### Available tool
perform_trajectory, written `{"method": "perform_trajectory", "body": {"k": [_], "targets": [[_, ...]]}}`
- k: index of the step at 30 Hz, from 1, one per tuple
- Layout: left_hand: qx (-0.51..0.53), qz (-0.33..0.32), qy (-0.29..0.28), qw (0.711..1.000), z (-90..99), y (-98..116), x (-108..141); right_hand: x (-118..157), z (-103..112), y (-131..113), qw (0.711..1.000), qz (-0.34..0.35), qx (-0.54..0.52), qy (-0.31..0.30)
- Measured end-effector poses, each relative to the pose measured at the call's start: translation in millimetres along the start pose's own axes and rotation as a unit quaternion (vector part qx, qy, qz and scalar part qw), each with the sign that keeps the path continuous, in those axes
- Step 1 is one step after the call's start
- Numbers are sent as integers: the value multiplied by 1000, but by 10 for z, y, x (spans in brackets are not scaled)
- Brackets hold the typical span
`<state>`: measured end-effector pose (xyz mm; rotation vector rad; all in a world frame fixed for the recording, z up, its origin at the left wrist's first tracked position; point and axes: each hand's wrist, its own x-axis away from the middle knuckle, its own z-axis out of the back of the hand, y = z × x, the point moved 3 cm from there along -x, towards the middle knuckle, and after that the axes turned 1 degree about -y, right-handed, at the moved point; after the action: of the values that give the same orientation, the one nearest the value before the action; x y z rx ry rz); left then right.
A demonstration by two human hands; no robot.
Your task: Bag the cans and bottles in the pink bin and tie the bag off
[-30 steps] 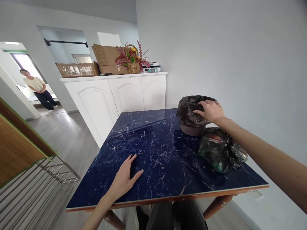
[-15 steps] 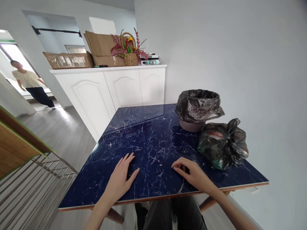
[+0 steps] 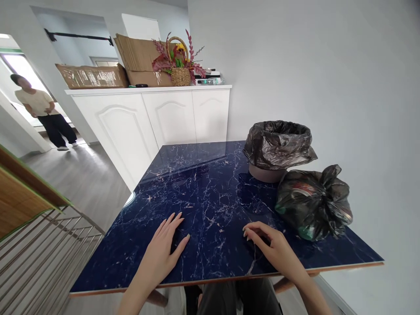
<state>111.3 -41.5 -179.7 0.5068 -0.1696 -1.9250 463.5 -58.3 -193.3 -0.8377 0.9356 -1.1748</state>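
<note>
My left hand (image 3: 163,249) rests palm down on the blue marbled table (image 3: 200,192), fingers stretched out and thumb apart, holding nothing. To the right, my right hand (image 3: 271,245) lies on its side on the tabletop. Its fingers are curled, with the tips close to the thumb, and nothing shows in them. Nearest to it is a knotted black plastic bag (image 3: 315,205), filled with things only dimly seen through the film. Behind that bag stands a small trash bin (image 3: 265,173) lined with another black bag (image 3: 278,146) folded over its rim.
A white cabinet (image 3: 177,116) beyond the table carries a taped cardboard box (image 3: 93,77), flattened cardboard, a flower basket (image 3: 180,76) and a bottle (image 3: 211,81). A metal rack (image 3: 62,253) is at the left. Another person (image 3: 42,109) stands by the far doorway.
The view has shifted slightly. My right hand's fingers have curled a little closer to the thumb; my left stays flat. The person at the doorway has brought their hands together in front.
</note>
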Motion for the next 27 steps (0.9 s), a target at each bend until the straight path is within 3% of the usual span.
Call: {"method": "perform_trajectory", "body": {"k": [27], "targets": [[-49, -12, 20, 999, -3, 5, -69, -28, 35, -46, 1000, -10, -27, 4]]}}
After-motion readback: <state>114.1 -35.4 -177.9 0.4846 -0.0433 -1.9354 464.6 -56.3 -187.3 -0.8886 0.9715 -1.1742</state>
